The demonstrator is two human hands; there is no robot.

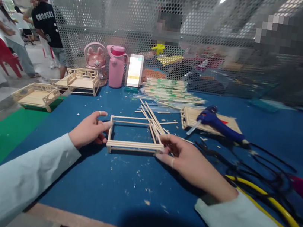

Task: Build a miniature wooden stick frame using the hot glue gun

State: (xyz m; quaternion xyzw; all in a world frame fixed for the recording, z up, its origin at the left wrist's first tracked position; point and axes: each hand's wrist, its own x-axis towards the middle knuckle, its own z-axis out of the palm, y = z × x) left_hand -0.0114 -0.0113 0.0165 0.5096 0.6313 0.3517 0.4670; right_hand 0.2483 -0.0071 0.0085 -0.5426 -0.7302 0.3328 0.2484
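A small rectangular frame of thin wooden sticks stands on the blue tabletop on short legs, its middle bare of sticks. Several sticks lie side by side along its near edge. My left hand holds the left side, thumb against the upright and index finger raised off it. At the near right corner, my right hand pinches the frame between thumb and fingers. Loose wooden sticks lie crossed just behind the frame, some passing close to my right fingers.
A blue glue gun rests on a slatted stick piece at right, near black cables and a yellow loop. Bundled sticks, a lit phone and a pink flask stand behind. Finished-looking stick models sit left.
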